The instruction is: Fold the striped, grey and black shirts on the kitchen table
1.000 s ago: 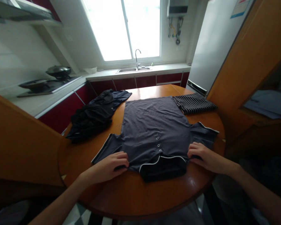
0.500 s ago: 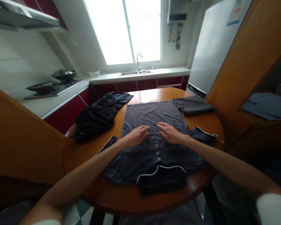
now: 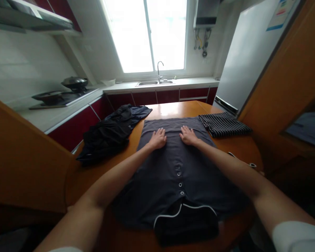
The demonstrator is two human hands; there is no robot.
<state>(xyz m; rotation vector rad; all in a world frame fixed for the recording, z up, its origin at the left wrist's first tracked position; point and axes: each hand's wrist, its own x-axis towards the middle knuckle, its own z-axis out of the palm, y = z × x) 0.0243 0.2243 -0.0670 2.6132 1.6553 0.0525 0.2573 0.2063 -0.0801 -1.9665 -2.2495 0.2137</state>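
Observation:
A dark grey polo shirt (image 3: 173,164) with white piping and three snap buttons lies spread flat on the round wooden table (image 3: 173,108), collar toward me. My left hand (image 3: 157,138) presses flat on the shirt's far part, fingers stretched out. My right hand (image 3: 188,135) lies flat beside it, a little to the right, fingers also spread. Both arms reach across the shirt and cover its sleeves in part.
A crumpled pile of dark clothes (image 3: 110,134) sits on the table's left. A folded striped garment (image 3: 224,124) lies at the right. Behind are a counter with a sink (image 3: 154,82), a stove with a wok (image 3: 75,83), and a white fridge (image 3: 244,59).
Both hands slid from the shirt's shoulders near the collar up its middle to the far hem end. The view moved forward over the table.

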